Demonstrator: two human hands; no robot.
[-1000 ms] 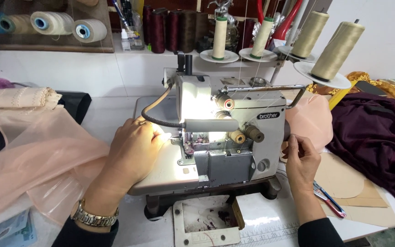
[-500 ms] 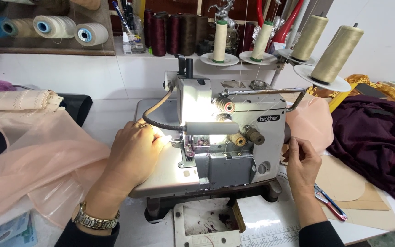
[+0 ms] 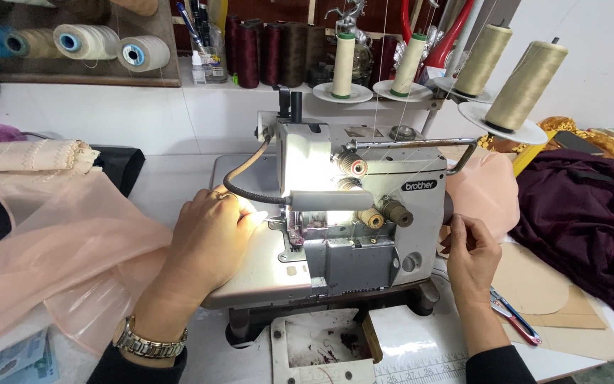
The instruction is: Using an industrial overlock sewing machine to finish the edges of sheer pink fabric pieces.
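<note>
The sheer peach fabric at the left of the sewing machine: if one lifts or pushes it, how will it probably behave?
The sheer peach fabric is see-through and lies in soft folds, so it is probably very light and floppy. Pushed, it would likely bunch rather than slide as one piece. The left hand rests near its edge.

The person wears dark sleeves on both arms. The left hand (image 3: pixel 211 231) has a ring on one finger, and a shiny metal watch (image 3: pixel 149 343) sits on that wrist. The right hand (image 3: pixel 472 257) is bare.
</note>
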